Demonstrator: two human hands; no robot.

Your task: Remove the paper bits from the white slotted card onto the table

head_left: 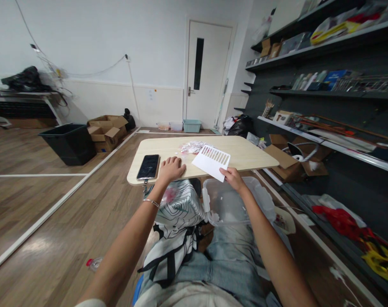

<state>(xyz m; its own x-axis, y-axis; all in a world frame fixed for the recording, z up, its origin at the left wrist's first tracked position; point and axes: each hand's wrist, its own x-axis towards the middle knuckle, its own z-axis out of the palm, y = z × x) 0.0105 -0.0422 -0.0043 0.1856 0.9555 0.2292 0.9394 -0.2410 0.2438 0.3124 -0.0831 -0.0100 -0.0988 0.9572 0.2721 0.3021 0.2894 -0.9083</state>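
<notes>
Centrally in the frame, a white slotted card (209,165) tilts over the surface (248,155), its lower corner pinched by the fingers of the right hand (235,178). The left hand (171,169) rests, fingers loosely spread, between the card and a phone (148,166).

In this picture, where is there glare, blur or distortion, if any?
Head view, lower left: pale glare on the floor; head view, right: shelves look stretched toward the edge; head view, middle: the white card has a readable outline, but the small white pieces near it blur together.
</notes>
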